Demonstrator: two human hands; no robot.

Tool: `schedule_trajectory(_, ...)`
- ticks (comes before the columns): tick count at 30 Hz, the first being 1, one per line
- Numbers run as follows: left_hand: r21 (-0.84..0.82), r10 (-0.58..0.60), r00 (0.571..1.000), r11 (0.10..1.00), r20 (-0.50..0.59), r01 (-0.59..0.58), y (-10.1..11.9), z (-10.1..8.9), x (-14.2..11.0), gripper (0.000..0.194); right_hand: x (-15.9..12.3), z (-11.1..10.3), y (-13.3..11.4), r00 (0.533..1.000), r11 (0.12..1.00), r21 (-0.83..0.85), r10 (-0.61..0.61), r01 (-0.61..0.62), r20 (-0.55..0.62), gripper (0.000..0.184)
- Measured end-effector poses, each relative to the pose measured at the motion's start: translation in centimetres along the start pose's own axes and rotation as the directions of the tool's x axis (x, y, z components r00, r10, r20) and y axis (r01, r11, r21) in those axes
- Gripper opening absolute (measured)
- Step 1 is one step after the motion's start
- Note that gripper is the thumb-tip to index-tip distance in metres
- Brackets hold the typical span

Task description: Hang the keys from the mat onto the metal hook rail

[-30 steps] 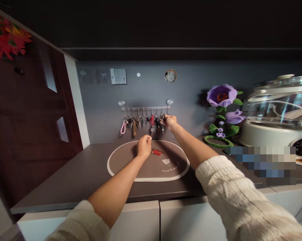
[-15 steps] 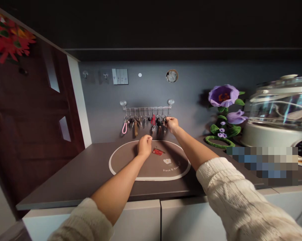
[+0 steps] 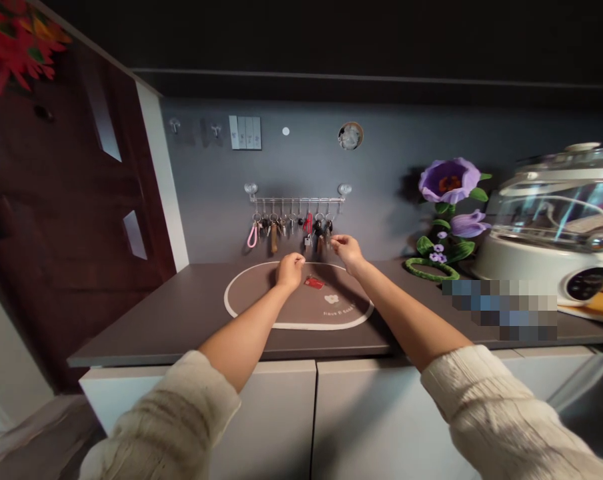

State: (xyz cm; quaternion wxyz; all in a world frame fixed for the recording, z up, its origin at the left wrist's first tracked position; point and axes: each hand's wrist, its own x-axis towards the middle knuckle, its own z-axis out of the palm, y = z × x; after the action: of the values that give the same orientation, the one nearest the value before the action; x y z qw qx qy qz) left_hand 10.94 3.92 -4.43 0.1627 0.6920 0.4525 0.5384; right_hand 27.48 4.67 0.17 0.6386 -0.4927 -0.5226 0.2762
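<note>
A clear rail (image 3: pixel 301 199) on the grey wall bears several hanging bunches of keys, among them one with a pink loop (image 3: pixel 252 235) and one with a red strap (image 3: pixel 308 223). My right hand (image 3: pixel 347 252) is at the rail's right end, its fingers bent together against the lower part of the rightmost keys (image 3: pixel 328 233). Whether they grip these keys is unclear. My left hand (image 3: pixel 290 271) hovers over the brown mat (image 3: pixel 261 300) with curled fingers; anything inside is hidden. A red tag (image 3: pixel 314 283) lies on the mat to its right.
Purple artificial flowers (image 3: pixel 450 183) stand at the right, before a white appliance with a clear lid (image 3: pixel 546 220). A dark shelf (image 3: pixel 331 47) overhangs the counter (image 3: pixel 146 313). Wall hooks (image 3: pixel 215 130) are at upper left, and a dark red door (image 3: pixel 66 233) is at the left.
My right hand has come down relative to the rail, from near the key rings to the keys' lower ends. My left hand keeps its curled shape. The whole view has shifted slightly.
</note>
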Motion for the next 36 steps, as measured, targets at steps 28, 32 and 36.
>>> schedule_trajectory(28,0.075,-0.108,0.98,0.993,0.165,0.096,-0.6,0.0,0.0,0.011,-2.5,0.4,3.7,0.757,0.922,-0.311,0.03,0.232,0.653,0.024)
schedule_trajectory(32,0.079,-0.105,0.979,0.993,0.172,0.093,-0.6,-0.1,0.0,0.011,-2.8,0.3,3.0,0.775,0.93,-0.312,0.048,0.196,0.63,0.024)
schedule_trajectory(36,0.057,-0.079,0.98,0.996,0.181,0.07,-0.2,-0.2,-0.1,0.012,-3.1,0.1,2.3,0.801,0.949,-0.281,0.053,0.146,0.596,0.023)
